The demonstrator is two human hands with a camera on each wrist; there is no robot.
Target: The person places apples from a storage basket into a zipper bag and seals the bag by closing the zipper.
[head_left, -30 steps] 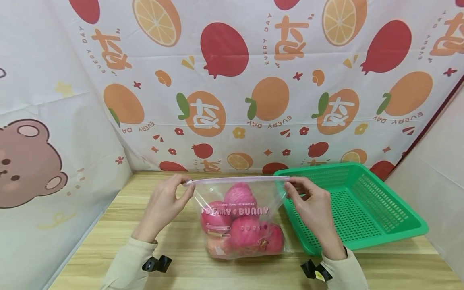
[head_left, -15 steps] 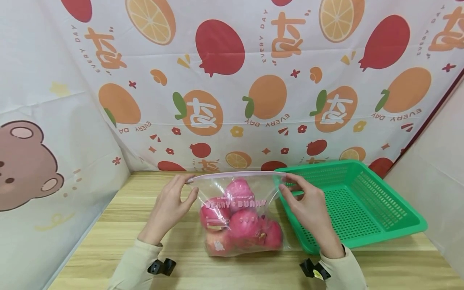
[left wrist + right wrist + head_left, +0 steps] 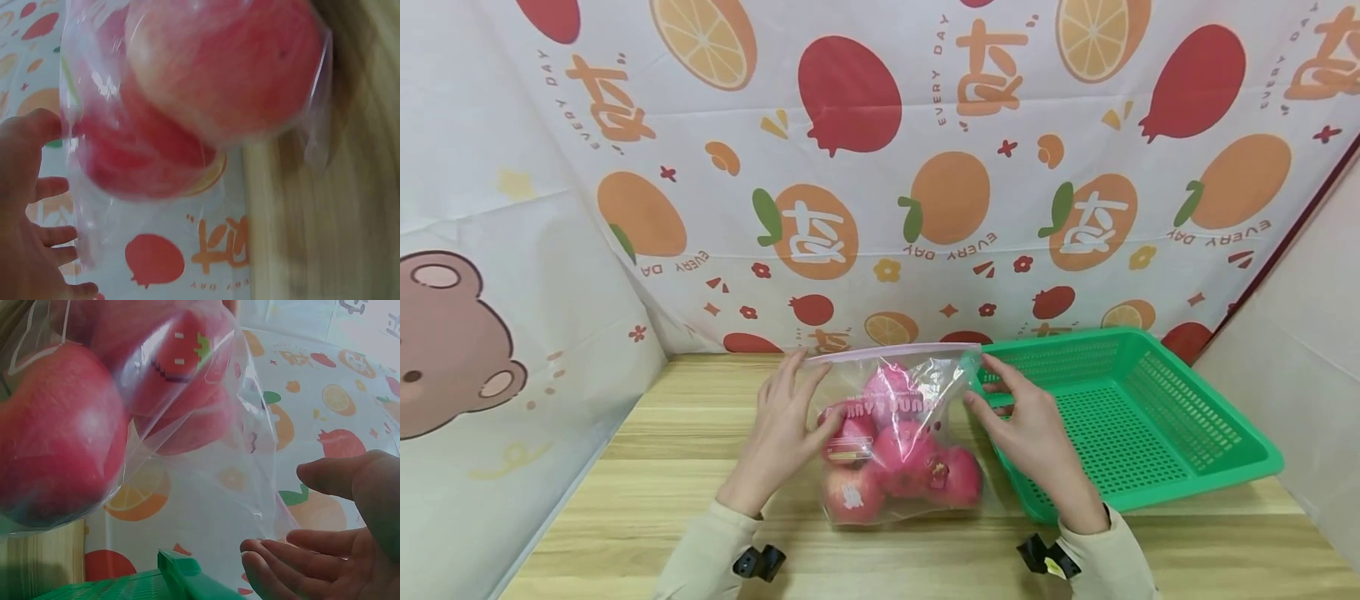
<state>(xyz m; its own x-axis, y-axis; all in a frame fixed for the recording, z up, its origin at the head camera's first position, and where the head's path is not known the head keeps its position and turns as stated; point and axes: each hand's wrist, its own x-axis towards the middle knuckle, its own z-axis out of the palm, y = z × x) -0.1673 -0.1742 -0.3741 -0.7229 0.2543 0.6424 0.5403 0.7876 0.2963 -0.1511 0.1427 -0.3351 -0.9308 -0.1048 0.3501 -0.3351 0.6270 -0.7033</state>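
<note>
A clear zip bag (image 3: 895, 433) of red apples (image 3: 898, 471) stands upright on the wooden desk (image 3: 647, 500), its sealed pink strip running left to right along the top. The left hand (image 3: 782, 433) and right hand (image 3: 1026, 433) flank it, fingers (image 3: 294, 547) straight and slightly spread, lightly touching its sides. Just right, touching the bag's edge, sits a green basket (image 3: 1150, 417).

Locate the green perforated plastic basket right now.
In the head view, the green perforated plastic basket sits on the wooden table, right of the clear apple bag, beside the right hand.
</note>
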